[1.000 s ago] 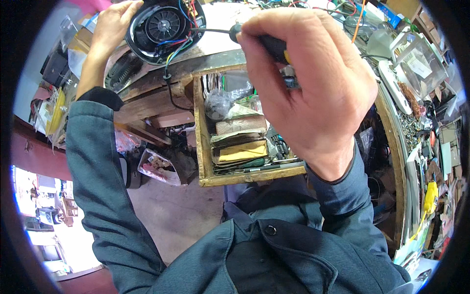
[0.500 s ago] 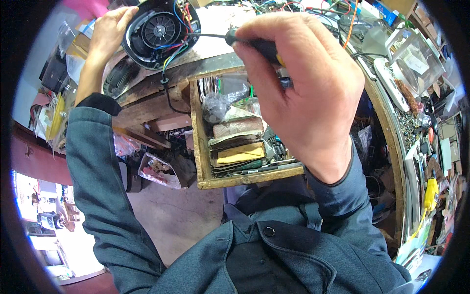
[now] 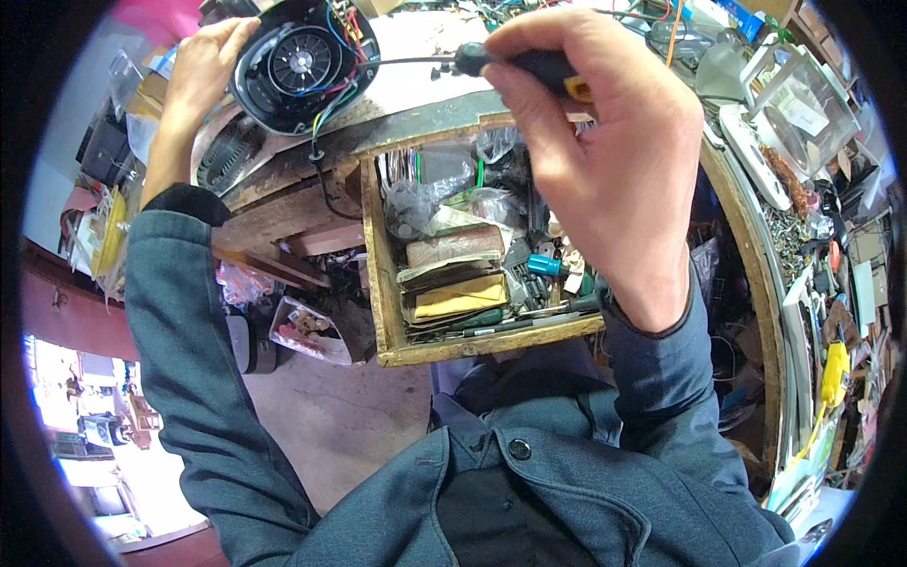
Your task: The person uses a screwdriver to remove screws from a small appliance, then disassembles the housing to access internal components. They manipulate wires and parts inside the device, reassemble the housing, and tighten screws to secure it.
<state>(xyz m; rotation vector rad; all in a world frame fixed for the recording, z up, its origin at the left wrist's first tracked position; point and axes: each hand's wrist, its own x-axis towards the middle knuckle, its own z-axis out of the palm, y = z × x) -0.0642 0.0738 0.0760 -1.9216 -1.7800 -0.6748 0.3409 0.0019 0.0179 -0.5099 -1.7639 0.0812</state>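
Note:
My left hand (image 3: 196,71) grips the left edge of a black plastic housing (image 3: 262,102) at the top left, which has a round fan-like part (image 3: 301,62) and red, blue, yellow and green wires inside. My right hand (image 3: 605,161) is closed on a screwdriver with a black and yellow handle (image 3: 524,71); its long thin shaft reaches left into the housing among the wires. A black cable (image 3: 326,184) hangs from the housing over the bench edge (image 3: 420,118). A dark oval grille-like piece (image 3: 227,156) lies below the housing on the bench.
An open wooden drawer (image 3: 383,283) below holds envelopes, plastic bags, tools and a teal cylinder (image 3: 546,265). A box (image 3: 312,331) is underneath at left. Cluttered surfaces at both sides carry clear plastic containers (image 3: 803,123), small parts and a yellow tool (image 3: 831,378).
My right hand has shifted to the right with the screwdriver, uncovering more of the drawer. The housing and my left hand have moved slightly left.

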